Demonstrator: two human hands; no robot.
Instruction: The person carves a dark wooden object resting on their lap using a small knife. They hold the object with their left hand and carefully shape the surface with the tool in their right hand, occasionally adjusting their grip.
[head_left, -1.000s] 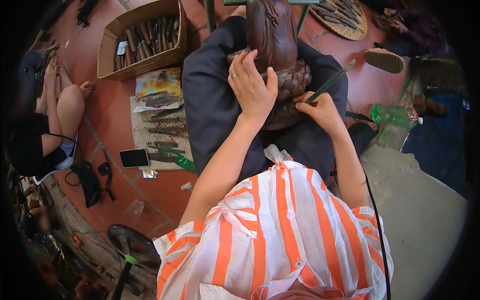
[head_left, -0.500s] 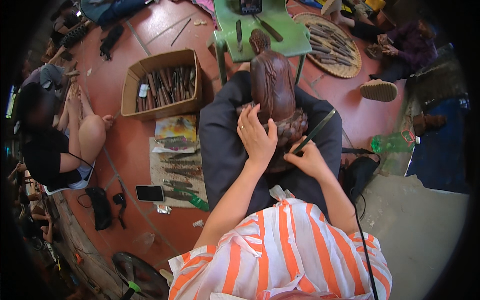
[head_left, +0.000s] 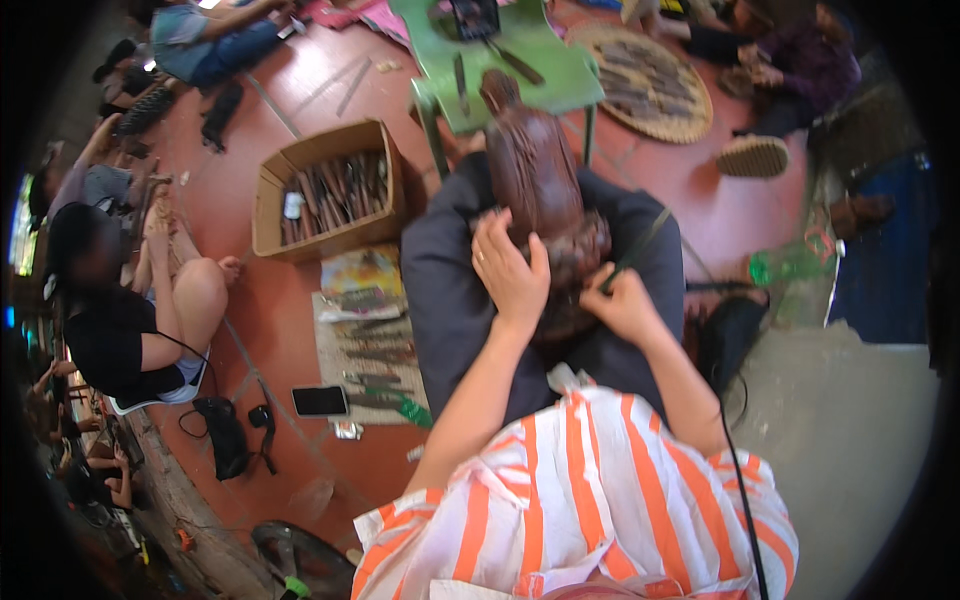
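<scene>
While the left hand (head_left: 512,275) presses the carving (head_left: 540,185), fingers bent.

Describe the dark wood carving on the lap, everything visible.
The wood carving is a dark reddish-brown, elongated figure with a narrower knob-like top pointing away from the person and a rougher, deeply cut lower part. It lies lengthwise on a dark grey cloth over the lap, its far end near the green stool. The left hand rests flat on its lower part; the right hand holds a thin chisel at its edge.
</scene>
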